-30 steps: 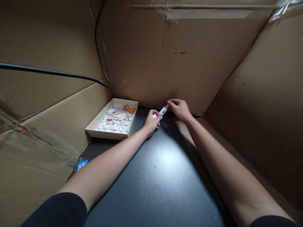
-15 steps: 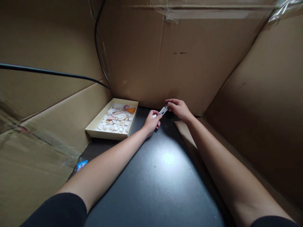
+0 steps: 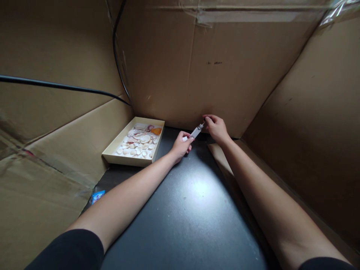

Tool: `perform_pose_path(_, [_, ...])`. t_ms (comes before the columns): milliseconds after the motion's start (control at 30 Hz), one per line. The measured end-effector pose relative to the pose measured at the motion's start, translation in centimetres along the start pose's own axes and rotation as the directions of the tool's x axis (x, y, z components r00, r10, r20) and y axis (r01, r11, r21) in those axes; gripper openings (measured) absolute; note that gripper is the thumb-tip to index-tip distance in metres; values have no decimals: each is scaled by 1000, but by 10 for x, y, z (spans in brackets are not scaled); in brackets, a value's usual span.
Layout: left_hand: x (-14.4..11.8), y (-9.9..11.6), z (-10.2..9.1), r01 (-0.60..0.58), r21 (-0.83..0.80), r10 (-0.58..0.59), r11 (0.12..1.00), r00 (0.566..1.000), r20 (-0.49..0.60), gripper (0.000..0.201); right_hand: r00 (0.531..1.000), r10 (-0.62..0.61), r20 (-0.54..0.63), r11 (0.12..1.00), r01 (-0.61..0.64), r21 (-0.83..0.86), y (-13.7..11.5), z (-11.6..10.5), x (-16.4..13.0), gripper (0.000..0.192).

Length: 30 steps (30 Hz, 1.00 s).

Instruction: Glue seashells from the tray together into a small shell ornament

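My left hand [image 3: 181, 144] is closed around the near end of a slim clear tube [image 3: 196, 131], which slants up to the right. A small white piece [image 3: 185, 138] shows between the left thumb and fingers; I cannot tell whether it belongs to the tube. At the tube's upper end, my right hand [image 3: 216, 127] pinches a small dark end piece [image 3: 206, 119], mostly hidden by the fingertips. A narrow part shows between the tube and the right fingers. Both hands are above the far part of the dark table [image 3: 180, 225].
A cream tray [image 3: 128, 160] of seashells [image 3: 139, 144] stands left of my hands. Cardboard walls [image 3: 168, 75] enclose the table. A black cable [image 3: 64, 87] runs along the left wall. A blue packet [image 3: 97, 196] lies by my left forearm, and a cardboard strip [image 3: 221, 159] under my right.
My right hand has moved slightly up and right, drawing the dark end piece outward. More of the tube's upper end shows. My left hand stays nearly in place.
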<state>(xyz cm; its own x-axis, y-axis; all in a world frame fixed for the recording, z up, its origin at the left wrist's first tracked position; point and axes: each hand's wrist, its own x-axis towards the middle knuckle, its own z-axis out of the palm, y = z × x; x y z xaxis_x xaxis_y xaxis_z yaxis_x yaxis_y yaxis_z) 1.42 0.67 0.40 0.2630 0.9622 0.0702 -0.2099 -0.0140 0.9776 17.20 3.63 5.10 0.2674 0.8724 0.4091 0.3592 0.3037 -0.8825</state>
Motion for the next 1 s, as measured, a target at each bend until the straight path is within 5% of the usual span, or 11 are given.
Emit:
perform_pose_path(133, [0, 0, 0, -2, 19, 2, 1000, 1000, 5, 14, 988, 124, -97, 981, -107, 164, -4, -2, -1, 30])
perform_pose_path(267, [1, -1, 0, 4, 21, -5, 1000, 1000, 12, 15, 969, 244, -47, 926, -218, 309, -18, 0, -6, 24])
perform_pose_path(700, [-1, 1, 0, -3, 15, 3, 1000, 999, 45, 12, 920, 296, 258, 816, -384, 432, -38, 5, -17, 15])
perform_pose_path(1000, [3, 1, 0, 23, -54, -23, 998, 1000, -12, 10, 931, 312, 187, 818, -364, 446, -33, 6, -15, 14])
